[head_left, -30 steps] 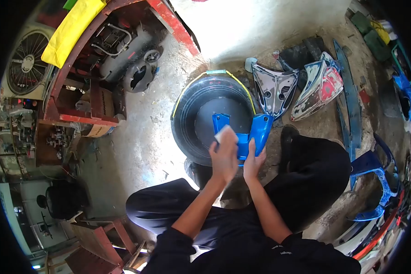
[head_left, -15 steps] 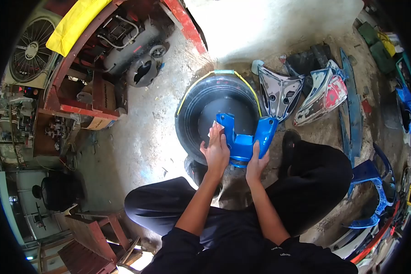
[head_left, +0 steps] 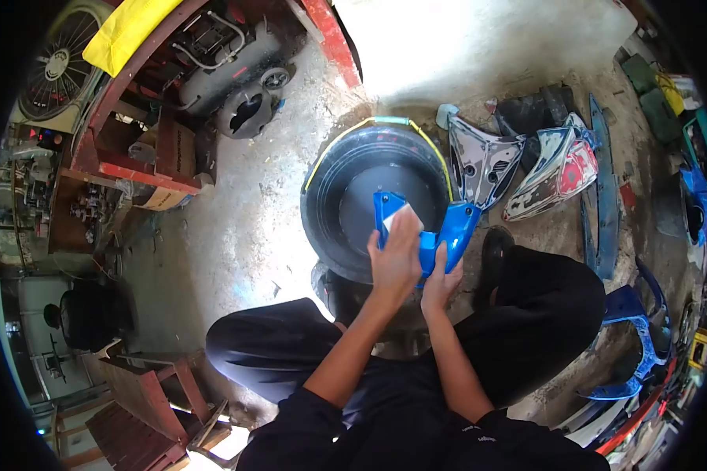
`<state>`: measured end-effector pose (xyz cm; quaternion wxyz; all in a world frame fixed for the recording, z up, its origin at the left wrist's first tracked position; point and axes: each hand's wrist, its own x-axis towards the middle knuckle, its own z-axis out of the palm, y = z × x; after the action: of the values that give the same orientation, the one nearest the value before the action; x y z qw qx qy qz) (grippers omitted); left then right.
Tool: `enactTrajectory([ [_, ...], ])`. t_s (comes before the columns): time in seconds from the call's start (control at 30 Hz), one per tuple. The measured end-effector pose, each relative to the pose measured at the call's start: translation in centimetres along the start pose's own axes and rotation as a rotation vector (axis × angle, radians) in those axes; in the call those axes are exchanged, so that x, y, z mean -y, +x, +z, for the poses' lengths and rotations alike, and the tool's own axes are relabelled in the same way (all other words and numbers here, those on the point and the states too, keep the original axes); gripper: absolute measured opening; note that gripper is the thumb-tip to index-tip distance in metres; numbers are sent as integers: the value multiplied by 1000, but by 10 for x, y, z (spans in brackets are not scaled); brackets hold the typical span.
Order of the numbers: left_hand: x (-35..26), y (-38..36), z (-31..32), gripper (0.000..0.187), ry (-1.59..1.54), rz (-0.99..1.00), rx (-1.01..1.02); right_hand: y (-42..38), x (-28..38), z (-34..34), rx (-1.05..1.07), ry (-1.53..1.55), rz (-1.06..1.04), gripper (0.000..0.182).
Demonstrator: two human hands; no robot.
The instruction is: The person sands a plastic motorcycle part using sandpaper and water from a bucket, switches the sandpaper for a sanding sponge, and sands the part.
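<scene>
A glossy blue U-shaped plastic fairing panel is held over a black bucket with a yellow-edged handle. My right hand grips the panel's lower right side, thumb on its front face. With fingers stretched together, my left hand presses a pale piece of sandpaper against the panel's left arm and middle. That hand is slightly blurred and covers part of the panel. Dark liquid seems to lie in the bucket.
Two partly stripped fairing pieces, one grey and one white and red, lie right of the bucket. A blue frame-like panel is farther right. A red metal stand is at upper left, a wooden bench at lower left.
My left hand has slid rightward across the blue panel with the sandpaper, from outside its left arm to its middle. My right hand keeps its grip almost in place.
</scene>
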<state>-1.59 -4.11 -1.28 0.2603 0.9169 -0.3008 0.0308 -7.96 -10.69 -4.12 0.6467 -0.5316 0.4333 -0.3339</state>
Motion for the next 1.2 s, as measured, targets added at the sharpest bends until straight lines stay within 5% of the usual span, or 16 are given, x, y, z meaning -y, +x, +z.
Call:
enactTrajectory([
  [0.03, 6, 14, -14, 45, -49, -282, 114, -3, 2, -1, 4, 25, 27, 35],
  [0.07, 15, 20, -1, 45, -59, -500, -32, 0, 5, 4, 5, 61, 40, 36],
  [0.17, 2, 4, 4, 42, -30, -37, -14, 2, -1, 3, -18, 18, 14, 37],
  [0.2, 8, 4, 1, 42, -28, -47, -3, -5, 0, 0, -16, 10, 27, 37],
  [0.27, 24, 28, 1, 43, -90, -504, 7, 0, 9, 4, 2, 39, 39, 40],
  [0.33, 9, 13, 7, 39, -74, -83, -34, 8, -6, 3, 0, 40, 27, 41],
  [0.43, 22, 18, 2, 34, 22, -193, -31, -1, -5, 1, 4, 36, 33, 41],
  [0.53, 13, 18, 4, 30, -57, -3, -149, 7, 3, 1, 10, -9, 28, 39],
  [0.63, 34, 31, 2, 40, -120, -410, -48, 0, 2, 6, 3, 16, 25, 37],
  [0.73, 32, 16, 12, 43, -11, 36, -111, 5, 4, 2, 17, 29, 35, 36],
  [0.83, 32, 30, 6, 42, -139, -177, -11, 4, -1, 7, 5, 56, 37, 38],
  [0.87, 25, 22, 7, 41, -148, 58, -27, 4, -5, 5, -19, 80, 13, 40],
  [0.93, 38, 36, -11, 42, -94, -124, 123, -1, -1, -2, 7, 38, 47, 40],
  [0.97, 53, 40, 5, 45, -159, -382, -36, 2, 2, 0, 25, 17, 63, 40],
  [1.07, 28, 19, -1, 47, -124, 4, 76, 3, 0, 4, -18, 5, 6, 41],
  [1.2, 8, -25, -19, 52, -61, 140, 185, 6, 1, 3, 27, 8, 62, 42],
])
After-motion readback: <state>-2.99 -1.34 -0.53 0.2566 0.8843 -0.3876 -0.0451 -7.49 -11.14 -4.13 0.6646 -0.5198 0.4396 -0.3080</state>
